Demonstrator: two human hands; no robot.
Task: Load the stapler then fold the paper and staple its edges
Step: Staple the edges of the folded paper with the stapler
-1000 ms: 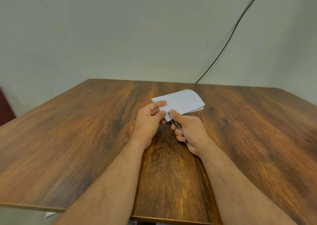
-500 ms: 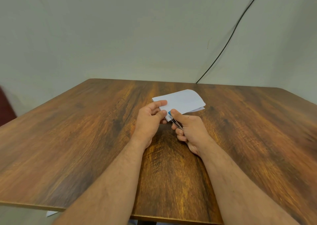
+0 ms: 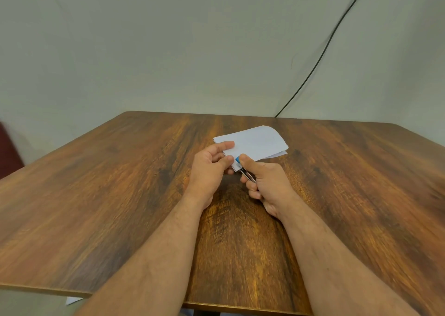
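Nearest the tabletop's [image 3: 96, 207] front edge, two bare forearms reach in toward its middle. The right hand [image 3: 267, 185] is curled in a closed grip around a small stapler [image 3: 243, 171], of which only a blue tip and a thin metal body show between thumb and fingers; its long axis runs from the palm up and to the left, nose toward the paper. Just beside it, the left hand [image 3: 209, 169] pinches the near-left corner of the folded white paper [image 3: 255, 143] between thumb and forefinger. The stapler's nose meets that same near edge, right next to the left thumb. The paper's far end hangs loose toward the tabletop's far edge, its layers slightly parted. Judging by this, the staple goes into the near edge, so the right hand only needs to squeeze.
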